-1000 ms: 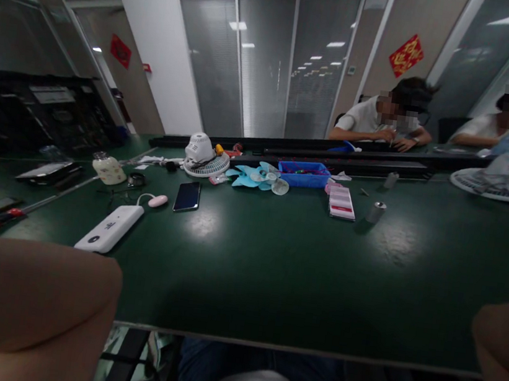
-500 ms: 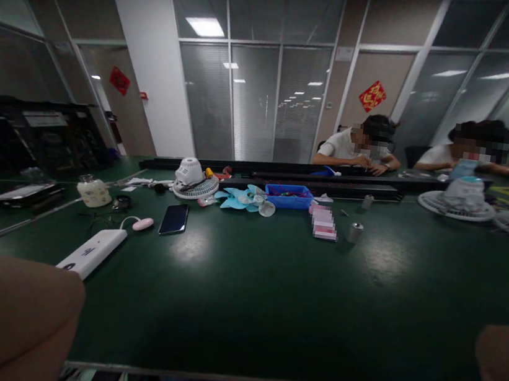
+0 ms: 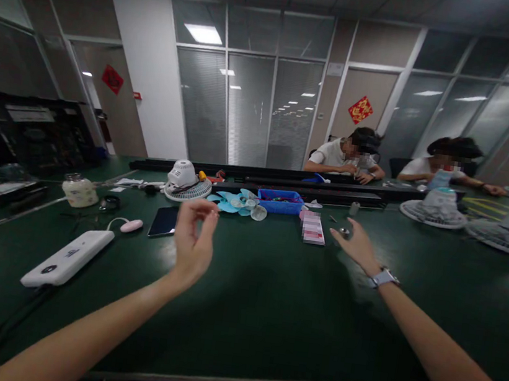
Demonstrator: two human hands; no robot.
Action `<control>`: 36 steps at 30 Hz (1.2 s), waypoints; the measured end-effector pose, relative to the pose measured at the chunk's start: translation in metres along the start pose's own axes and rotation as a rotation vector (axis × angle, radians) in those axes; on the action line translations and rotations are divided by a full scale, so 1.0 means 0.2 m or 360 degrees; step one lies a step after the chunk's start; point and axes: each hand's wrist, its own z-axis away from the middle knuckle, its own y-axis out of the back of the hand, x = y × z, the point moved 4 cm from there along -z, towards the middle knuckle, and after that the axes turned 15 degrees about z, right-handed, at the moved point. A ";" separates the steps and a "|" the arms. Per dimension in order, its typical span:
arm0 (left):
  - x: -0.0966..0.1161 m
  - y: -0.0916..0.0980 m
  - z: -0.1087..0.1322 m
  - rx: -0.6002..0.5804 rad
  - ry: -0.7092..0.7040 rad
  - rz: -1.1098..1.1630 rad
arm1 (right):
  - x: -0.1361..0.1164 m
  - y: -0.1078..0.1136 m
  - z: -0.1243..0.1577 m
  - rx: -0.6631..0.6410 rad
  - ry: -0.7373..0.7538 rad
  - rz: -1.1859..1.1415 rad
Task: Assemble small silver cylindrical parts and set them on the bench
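Observation:
My left hand (image 3: pixel 194 242) is raised over the table, partly in front of a dark smartphone (image 3: pixel 163 222). Its fingers are loosely bent, the thumb stands apart from them, and nothing shows in it. My right hand (image 3: pixel 359 247), with a watch on the wrist, reaches around a small metal cylinder (image 3: pixel 345 232). Thumb and forefinger are spread on either side of the cylinder; whether they touch it I cannot tell. Close by lie a pink pad of paper (image 3: pixel 312 229) and, farther back, a second small metal cylinder (image 3: pixel 354 208).
Light-blue fan blades (image 3: pixel 234 202) and a blue bin (image 3: pixel 280 202) stand at the back middle. A white fan housing (image 3: pixel 185 182) is behind my left hand. On the left are a white power bank (image 3: pixel 68 258) and a jar (image 3: pixel 80 191). Two people sit across the table.
Both forearms have come forward from the lower corners, bringing my hands into view. My right hand has reached the near metal cylinder. The camera view has shifted slightly.

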 end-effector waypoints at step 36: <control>-0.50 -0.18 0.31 -0.0917 0.0561 -0.0165 | -1.02 -0.18 0.64 -0.0935 0.0774 -0.1036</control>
